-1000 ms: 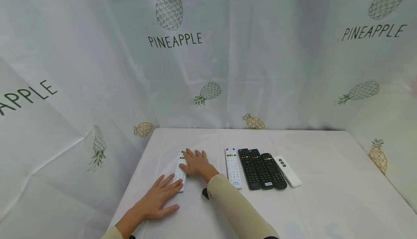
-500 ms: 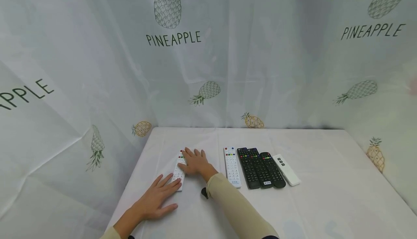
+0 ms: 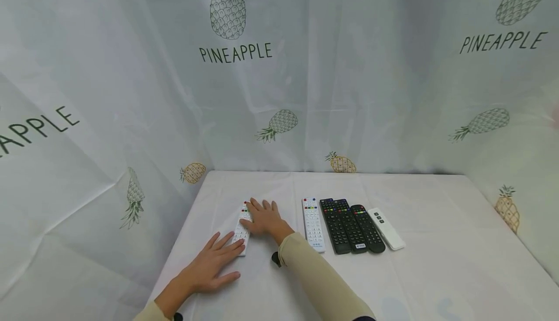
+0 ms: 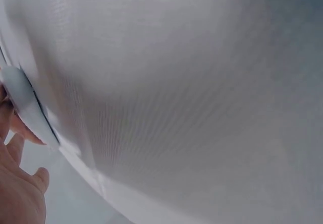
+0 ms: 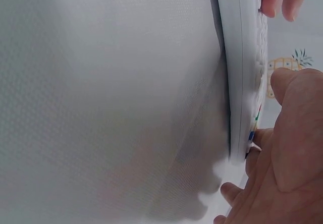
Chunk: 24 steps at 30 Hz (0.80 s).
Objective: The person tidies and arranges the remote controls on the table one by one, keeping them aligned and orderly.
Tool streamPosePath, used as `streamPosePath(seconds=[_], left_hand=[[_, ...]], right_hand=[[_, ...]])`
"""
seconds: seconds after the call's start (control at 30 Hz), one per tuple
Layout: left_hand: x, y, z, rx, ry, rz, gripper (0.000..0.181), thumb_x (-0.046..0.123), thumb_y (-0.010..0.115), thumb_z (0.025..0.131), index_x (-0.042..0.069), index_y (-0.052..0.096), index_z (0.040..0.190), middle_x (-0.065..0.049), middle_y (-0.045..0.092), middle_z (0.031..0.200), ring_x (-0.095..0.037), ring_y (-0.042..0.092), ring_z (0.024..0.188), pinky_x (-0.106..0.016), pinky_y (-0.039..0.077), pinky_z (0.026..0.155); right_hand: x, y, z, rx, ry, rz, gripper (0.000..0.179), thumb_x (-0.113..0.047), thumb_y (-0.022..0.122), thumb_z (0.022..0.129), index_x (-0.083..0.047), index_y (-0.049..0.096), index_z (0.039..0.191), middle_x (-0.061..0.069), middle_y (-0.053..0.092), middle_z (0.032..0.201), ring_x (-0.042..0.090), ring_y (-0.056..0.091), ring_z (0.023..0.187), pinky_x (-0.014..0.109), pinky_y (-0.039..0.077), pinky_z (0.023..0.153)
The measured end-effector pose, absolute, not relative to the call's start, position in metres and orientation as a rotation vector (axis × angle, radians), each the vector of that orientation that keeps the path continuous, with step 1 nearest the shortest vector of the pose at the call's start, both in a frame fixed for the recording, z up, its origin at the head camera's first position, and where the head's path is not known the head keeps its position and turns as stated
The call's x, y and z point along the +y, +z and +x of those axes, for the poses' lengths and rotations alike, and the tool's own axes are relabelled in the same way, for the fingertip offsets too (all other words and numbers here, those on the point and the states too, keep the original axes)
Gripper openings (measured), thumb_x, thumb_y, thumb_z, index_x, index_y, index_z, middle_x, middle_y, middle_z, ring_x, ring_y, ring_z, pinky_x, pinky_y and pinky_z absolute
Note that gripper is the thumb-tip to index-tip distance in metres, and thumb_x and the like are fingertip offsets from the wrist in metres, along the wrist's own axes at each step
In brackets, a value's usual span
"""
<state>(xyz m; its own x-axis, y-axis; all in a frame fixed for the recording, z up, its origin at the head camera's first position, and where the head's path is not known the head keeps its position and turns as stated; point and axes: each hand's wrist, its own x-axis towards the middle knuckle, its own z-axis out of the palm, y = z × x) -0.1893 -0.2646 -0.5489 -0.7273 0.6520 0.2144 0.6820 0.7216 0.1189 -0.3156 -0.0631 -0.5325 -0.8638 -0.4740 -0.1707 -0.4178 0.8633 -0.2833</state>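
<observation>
A white remote control (image 3: pixel 241 229) with coloured buttons near its far end lies on the left part of the white-covered table. My left hand (image 3: pixel 209 268) spreads flat beside it, fingertips resting on its near end. Over its far end lies my right hand (image 3: pixel 265 220), fingers stretched forward and thumb across the buttons. In the right wrist view the remote's side edge (image 5: pixel 239 72) sits on the cloth, with the right hand (image 5: pixel 298 143) along its button face. The left wrist view shows the remote's rounded end (image 4: pixel 25 100) by the left hand (image 4: pixel 20 188).
To the right lie a second white remote (image 3: pixel 313 226), several black remotes (image 3: pixel 335 226) side by side, and a slim white remote (image 3: pixel 386 228) slanting at the row's end. A pineapple-print curtain (image 3: pixel 371 68) stands behind the table (image 3: pixel 445 224).
The head view shifts slightly. Both hands stay in the same place on the white remote, and the other remotes have not moved.
</observation>
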Motion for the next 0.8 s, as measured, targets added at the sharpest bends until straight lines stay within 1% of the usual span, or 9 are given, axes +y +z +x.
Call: streamPosePath(seconds=[0.27,0.37,0.4,0.57,0.8], left_hand=[[-0.262,-0.547,-0.188,-2.752,-0.305,-1.091,0.064,0.051,0.057,0.094,0.016,0.050,0.147,0.002,0.045,0.154,-0.033,0.035,0.146,-0.055,0.013,0.115],[-0.260,-0.547,-0.188,-2.750,-0.302,-1.088,0.063,0.052,0.056,0.095,0.016,0.050,0.146,0.002,0.045,0.154,-0.032,0.035,0.146,-0.055,0.014,0.116],[-0.260,-0.547,-0.188,-2.743,-0.290,-1.086,0.063,0.052,0.056,0.095,0.016,0.050,0.146,0.002,0.046,0.154,-0.032,0.035,0.146,-0.055,0.016,0.114],[-0.259,-0.549,-0.186,-2.716,-0.264,-1.077,0.064,0.055,0.055,0.095,0.016,0.051,0.146,0.001,0.047,0.153,-0.031,0.036,0.146,-0.056,0.017,0.113],[-0.252,-0.546,-0.183,-2.685,-0.242,-1.088,0.065,0.056,0.054,0.095,0.016,0.051,0.146,0.000,0.047,0.153,-0.030,0.034,0.147,-0.054,0.016,0.115]], right_hand=[[-0.060,-0.533,-0.316,2.804,-0.362,-0.700,0.075,-0.067,0.032,0.098,-0.025,0.022,0.159,-0.003,0.018,0.167,0.033,0.021,0.152,0.056,0.014,0.122],[-0.058,-0.533,-0.316,2.806,-0.364,-0.704,0.077,-0.068,0.032,0.097,-0.024,0.020,0.159,-0.002,0.016,0.167,0.033,0.019,0.152,0.056,0.013,0.122],[-0.058,-0.533,-0.316,2.807,-0.369,-0.705,0.078,-0.069,0.032,0.097,-0.024,0.020,0.159,-0.002,0.016,0.167,0.033,0.019,0.152,0.055,0.014,0.122],[-0.054,-0.531,-0.314,2.804,-0.411,-0.715,0.080,-0.069,0.035,0.096,-0.023,0.020,0.159,-0.002,0.015,0.167,0.032,0.019,0.152,0.055,0.014,0.122],[-0.042,-0.522,-0.311,2.841,-0.396,-0.766,0.079,-0.070,0.033,0.096,-0.023,0.022,0.159,-0.002,0.014,0.167,0.032,0.021,0.152,0.055,0.015,0.122]])
